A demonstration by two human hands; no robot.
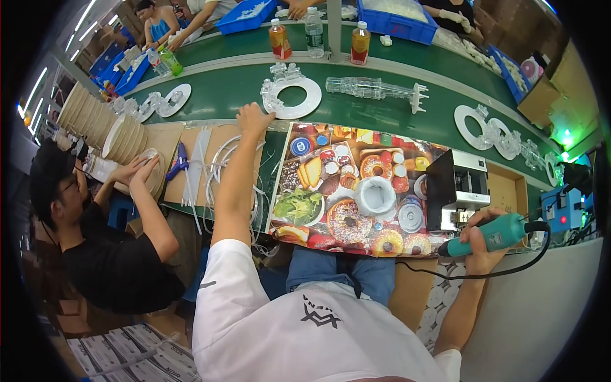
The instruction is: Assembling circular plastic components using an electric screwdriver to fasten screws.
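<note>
My left hand (254, 118) stretches out over the green conveyor belt, fingers apart, at the near left edge of a white flat ring (307, 105). Clear plastic fittings (275, 79) sit on that ring. Whether the fingertips touch it is hard to see. At the right, my right hand (482, 253) is wrapped round a green electric screwdriver (504, 233) lying level, its dark narrow end pointing left and a black cord looping from its right end. Beside it stands a black and silver screw feeder box (468, 184).
A food-print mat (312, 184) bears a white lined tub (374, 196). Left lie a purple glue gun (181, 159) and white tubing (224, 159). Along the belt (219, 95) are more rings (471, 121), a clear tube (363, 87) and bottles (359, 44). A co-worker (95, 235) sits at left.
</note>
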